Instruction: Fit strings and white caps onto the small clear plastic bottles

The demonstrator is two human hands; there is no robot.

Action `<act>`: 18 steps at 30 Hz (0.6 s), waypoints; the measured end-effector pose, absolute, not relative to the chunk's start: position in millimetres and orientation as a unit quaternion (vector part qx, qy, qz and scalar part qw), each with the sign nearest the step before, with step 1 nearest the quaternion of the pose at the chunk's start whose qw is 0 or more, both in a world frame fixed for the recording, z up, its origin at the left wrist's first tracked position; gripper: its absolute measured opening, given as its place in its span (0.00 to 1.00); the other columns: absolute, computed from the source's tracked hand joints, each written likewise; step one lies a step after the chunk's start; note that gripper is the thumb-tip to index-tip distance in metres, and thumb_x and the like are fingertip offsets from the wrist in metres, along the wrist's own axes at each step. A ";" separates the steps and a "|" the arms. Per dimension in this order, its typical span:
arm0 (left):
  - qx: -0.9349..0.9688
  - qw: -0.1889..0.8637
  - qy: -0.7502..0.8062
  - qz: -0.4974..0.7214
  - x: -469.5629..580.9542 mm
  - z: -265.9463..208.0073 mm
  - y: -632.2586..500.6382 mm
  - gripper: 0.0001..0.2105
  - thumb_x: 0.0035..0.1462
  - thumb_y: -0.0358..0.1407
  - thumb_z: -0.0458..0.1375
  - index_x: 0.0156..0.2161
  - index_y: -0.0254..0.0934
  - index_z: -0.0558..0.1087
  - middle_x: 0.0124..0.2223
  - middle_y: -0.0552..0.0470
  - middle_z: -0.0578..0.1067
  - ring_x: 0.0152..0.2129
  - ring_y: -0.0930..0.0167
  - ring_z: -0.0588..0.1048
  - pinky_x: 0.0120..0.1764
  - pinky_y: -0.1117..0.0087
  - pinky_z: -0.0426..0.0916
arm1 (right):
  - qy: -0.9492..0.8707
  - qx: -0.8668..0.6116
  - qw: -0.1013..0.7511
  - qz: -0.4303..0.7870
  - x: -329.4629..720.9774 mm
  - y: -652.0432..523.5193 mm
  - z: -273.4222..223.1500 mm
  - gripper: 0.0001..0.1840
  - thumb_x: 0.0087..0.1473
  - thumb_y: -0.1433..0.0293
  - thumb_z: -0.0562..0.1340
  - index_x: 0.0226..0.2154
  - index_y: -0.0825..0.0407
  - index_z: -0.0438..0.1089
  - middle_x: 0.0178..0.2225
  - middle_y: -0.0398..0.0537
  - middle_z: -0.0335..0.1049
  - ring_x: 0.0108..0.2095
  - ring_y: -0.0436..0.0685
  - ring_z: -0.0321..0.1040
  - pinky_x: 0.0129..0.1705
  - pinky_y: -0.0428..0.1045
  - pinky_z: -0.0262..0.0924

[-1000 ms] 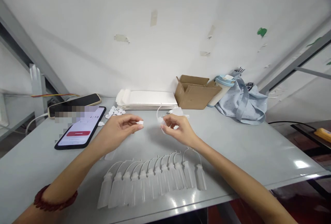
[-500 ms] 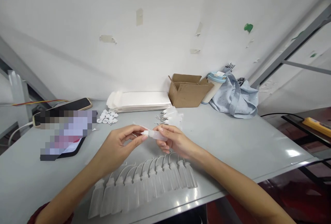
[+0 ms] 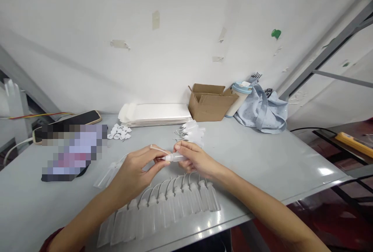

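My right hand [image 3: 194,158] is closed around a small translucent plastic bottle [image 3: 178,157], held sideways above the table with its tip to the left. The fingertips of my left hand [image 3: 142,164] pinch the white cap [image 3: 167,158] at the bottle's neck end. A thin pale strip [image 3: 159,149] runs by the left fingers. Below my hands lies a row of several similar bottles [image 3: 163,213] with thin curved straps at their tops. More bottles [image 3: 106,175] lie beside my left forearm, partly covered by it.
A pile of small white caps [image 3: 119,131] and a cluster of small white pieces with thin tails [image 3: 190,131] lie farther back. Behind them are flat white boxes [image 3: 155,113], an open cardboard box [image 3: 210,106], a lidded cup [image 3: 237,98] and a blue cloth bag [image 3: 264,112]. Phones [image 3: 71,122] lie left.
Both hands have moved slightly down, and the bottle's neck end and the cap now sit in line. Bottles beside the left forearm have come into view.
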State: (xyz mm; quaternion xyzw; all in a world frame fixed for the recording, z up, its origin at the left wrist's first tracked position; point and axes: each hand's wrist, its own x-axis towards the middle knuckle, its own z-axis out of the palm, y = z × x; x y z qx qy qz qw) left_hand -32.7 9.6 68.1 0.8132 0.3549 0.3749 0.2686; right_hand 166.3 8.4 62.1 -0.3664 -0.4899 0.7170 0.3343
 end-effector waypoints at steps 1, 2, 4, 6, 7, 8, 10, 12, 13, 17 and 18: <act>0.808 0.276 0.356 0.380 -32.2 68.6 9.2 0.07 0.56 0.37 0.58 0.35 0.37 0.76 0.33 0.51 0.78 0.30 0.70 0.75 0.33 0.71 0.69 | -0.479 -0.363 0.334 0.726 166.3 8.4 62.9 0.17 0.54 0.55 0.60 0.30 0.49 0.56 0.16 0.31 0.41 0.17 0.44 0.33 0.18 0.42 0.31; 0.799 0.295 0.363 0.378 -31.7 69.6 8.7 0.07 0.56 0.38 0.58 0.35 0.37 0.76 0.34 0.51 0.78 0.30 0.70 0.75 0.33 0.71 0.70 | -0.475 -0.359 0.336 0.730 166.1 8.1 63.7 0.17 0.54 0.55 0.60 0.30 0.49 0.56 0.16 0.30 0.41 0.17 0.44 0.33 0.18 0.42 0.31; 0.783 0.346 0.387 0.343 -30.7 71.9 7.4 0.11 0.58 0.41 0.55 0.32 0.37 0.76 0.32 0.52 0.78 0.29 0.70 0.75 0.31 0.73 0.70 | -0.477 -0.352 0.346 0.727 165.4 6.9 65.0 0.16 0.55 0.56 0.60 0.29 0.49 0.56 0.17 0.31 0.41 0.17 0.44 0.34 0.18 0.42 0.31; 0.779 0.371 0.409 0.297 -29.9 73.3 5.9 0.17 0.61 0.43 0.50 0.27 0.37 0.75 0.27 0.54 0.77 0.24 0.71 0.74 0.26 0.74 0.69 | -0.486 -0.347 0.353 0.720 164.4 5.6 65.3 0.16 0.56 0.56 0.60 0.29 0.49 0.56 0.17 0.31 0.43 0.17 0.43 0.35 0.18 0.42 0.32; 0.784 0.367 0.413 0.282 -29.6 73.2 5.3 0.19 0.62 0.43 0.49 0.25 0.37 0.74 0.24 0.55 0.75 0.22 0.72 0.73 0.24 0.75 0.67 | -0.489 -0.347 0.355 0.717 164.0 5.1 65.0 0.16 0.56 0.56 0.60 0.29 0.49 0.56 0.17 0.32 0.43 0.17 0.43 0.35 0.18 0.42 0.32; 0.793 0.353 0.410 0.279 -29.4 72.5 4.8 0.19 0.62 0.42 0.48 0.24 0.37 0.73 0.23 0.55 0.74 0.20 0.73 0.72 0.22 0.75 0.65 | -0.489 -0.348 0.356 0.716 163.8 4.9 64.7 0.17 0.55 0.56 0.60 0.29 0.49 0.56 0.18 0.32 0.44 0.17 0.43 0.35 0.18 0.42 0.32; 0.816 0.301 0.382 0.311 -29.2 69.4 4.8 0.16 0.62 0.38 0.50 0.28 0.36 0.74 0.24 0.54 0.74 0.21 0.73 0.72 0.23 0.75 0.64 | -0.487 -0.350 0.355 0.718 163.8 5.0 64.1 0.17 0.56 0.56 0.60 0.29 0.49 0.55 0.17 0.31 0.43 0.17 0.43 0.34 0.18 0.42 0.32; 0.838 0.234 0.330 0.366 -29.1 65.1 5.7 0.10 0.61 0.34 0.52 0.34 0.35 0.75 0.29 0.52 0.76 0.24 0.72 0.73 0.27 0.74 0.66 | -0.484 -0.354 0.350 0.720 164.2 5.5 64.1 0.17 0.56 0.55 0.59 0.29 0.49 0.55 0.16 0.30 0.41 0.16 0.43 0.32 0.17 0.42 0.31; 0.844 0.206 0.306 0.390 -29.0 63.3 6.3 0.09 0.60 0.32 0.52 0.37 0.35 0.75 0.32 0.50 0.77 0.26 0.72 0.73 0.29 0.73 0.66 | -0.484 -0.356 0.347 0.720 164.4 5.7 64.4 0.17 0.56 0.55 0.58 0.29 0.49 0.54 0.15 0.30 0.41 0.16 0.43 0.32 0.17 0.42 0.30; 0.843 0.225 0.314 0.373 -28.4 63.1 5.9 0.09 0.61 0.33 0.52 0.39 0.35 0.75 0.32 0.50 0.76 0.27 0.72 0.72 0.29 0.74 0.67 | -0.486 -0.357 0.337 0.723 164.0 5.1 66.2 0.17 0.57 0.55 0.58 0.29 0.49 0.54 0.15 0.29 0.40 0.15 0.43 0.32 0.17 0.42 0.30; 0.838 0.252 0.335 0.349 -28.3 64.8 5.1 0.10 0.61 0.35 0.52 0.37 0.36 0.75 0.30 0.51 0.75 0.25 0.72 0.72 0.27 0.74 0.66 | -0.486 -0.357 0.334 0.724 163.6 4.7 66.4 0.18 0.57 0.55 0.58 0.29 0.49 0.54 0.15 0.29 0.40 0.15 0.43 0.32 0.17 0.41 0.30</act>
